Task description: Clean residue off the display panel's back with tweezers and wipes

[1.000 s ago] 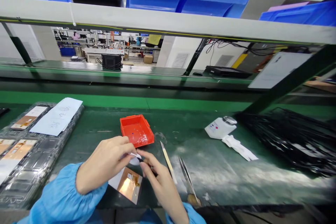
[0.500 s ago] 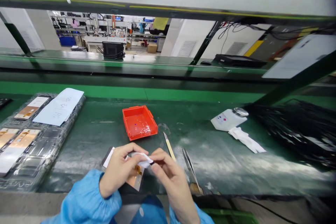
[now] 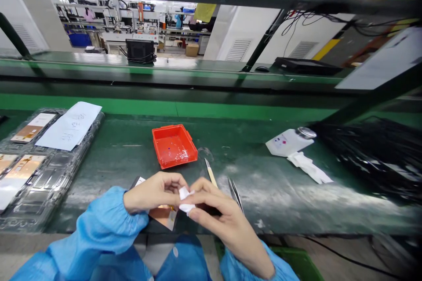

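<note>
Pinching 1 white wad [image 3: 184,192] between left hand [image 3: 156,193] and right hand [image 3: 224,209], near 1 panel [image 3: 164,217]; the next move likely needs steady fingers.

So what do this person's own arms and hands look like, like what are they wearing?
Both the left hand and right hand are bare, without gloves. The left sleeve and right sleeve are bright blue, loose and wrinkled, gathered at the left wrist. No markings show on either.
</note>
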A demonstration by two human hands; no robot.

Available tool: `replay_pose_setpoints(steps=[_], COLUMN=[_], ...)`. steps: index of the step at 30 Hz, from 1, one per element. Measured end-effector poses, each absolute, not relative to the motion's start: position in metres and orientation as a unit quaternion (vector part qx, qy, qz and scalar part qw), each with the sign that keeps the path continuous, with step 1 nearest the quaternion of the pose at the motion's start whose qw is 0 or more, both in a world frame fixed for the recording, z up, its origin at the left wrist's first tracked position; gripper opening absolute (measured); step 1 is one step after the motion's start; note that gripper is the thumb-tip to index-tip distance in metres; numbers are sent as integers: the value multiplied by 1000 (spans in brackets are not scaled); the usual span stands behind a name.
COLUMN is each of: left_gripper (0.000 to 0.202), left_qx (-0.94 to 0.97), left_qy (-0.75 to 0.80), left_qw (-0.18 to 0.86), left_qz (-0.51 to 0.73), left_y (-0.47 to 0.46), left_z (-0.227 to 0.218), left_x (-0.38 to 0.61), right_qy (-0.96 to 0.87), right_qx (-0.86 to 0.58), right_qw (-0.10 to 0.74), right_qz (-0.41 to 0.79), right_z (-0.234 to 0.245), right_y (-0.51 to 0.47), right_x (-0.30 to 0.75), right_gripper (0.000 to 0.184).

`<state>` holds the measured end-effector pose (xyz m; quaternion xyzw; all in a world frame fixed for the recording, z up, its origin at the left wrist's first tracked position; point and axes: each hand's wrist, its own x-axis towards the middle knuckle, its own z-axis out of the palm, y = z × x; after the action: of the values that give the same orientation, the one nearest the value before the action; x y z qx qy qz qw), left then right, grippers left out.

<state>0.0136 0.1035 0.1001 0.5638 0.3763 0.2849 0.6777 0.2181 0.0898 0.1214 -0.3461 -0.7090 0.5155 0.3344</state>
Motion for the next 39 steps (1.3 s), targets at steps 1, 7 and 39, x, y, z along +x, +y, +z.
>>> replay_pose_setpoints(steps=[1, 7, 39], left_gripper=[29, 40, 41], left_qx=[596, 826, 859], left_qy=[402, 403, 388], left_qw=[629, 307, 271], left_qz=[295, 246, 197], left_y=[98, 58, 64], left_z=[98, 63, 45], left_x=[10, -17, -14], right_qy=[-724, -780, -889], right_qx=[-368, -450, -384], right_qw=[334, 263, 194], right_qz=[480, 346, 157], right_z=[116, 58, 50], right_y=[89, 72, 72], right_x=[222, 240, 233], right_gripper=[13, 21, 31])
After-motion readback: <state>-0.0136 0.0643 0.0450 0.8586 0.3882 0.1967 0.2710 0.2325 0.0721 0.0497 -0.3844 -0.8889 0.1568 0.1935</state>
